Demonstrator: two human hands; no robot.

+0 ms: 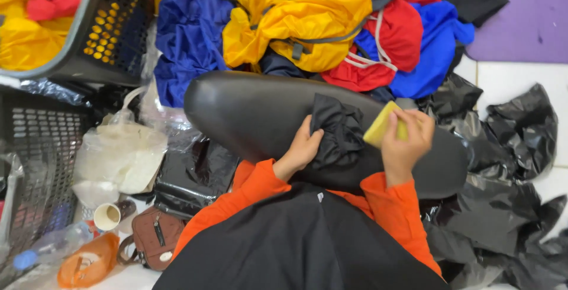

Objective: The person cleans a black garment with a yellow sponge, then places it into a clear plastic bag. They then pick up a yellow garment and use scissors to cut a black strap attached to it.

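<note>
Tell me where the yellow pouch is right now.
In the head view the yellow pouch is right of centre, gripped by the right hand over the black padded board, just right of the bunched black fabric under the left hand.

I see a crumpled black cloth (pixel 337 130) bunched on the long black board (pixel 248 112), with a yellow sponge (pixel 381 125) just right of it.

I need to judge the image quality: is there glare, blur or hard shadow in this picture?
Head view: soft, even light and no hard shadows; a pale sheen lies along the black padded board; the left hand, right hand, black garment and yellow pouch are sharp; the clear plastic bags look slightly soft.
</note>
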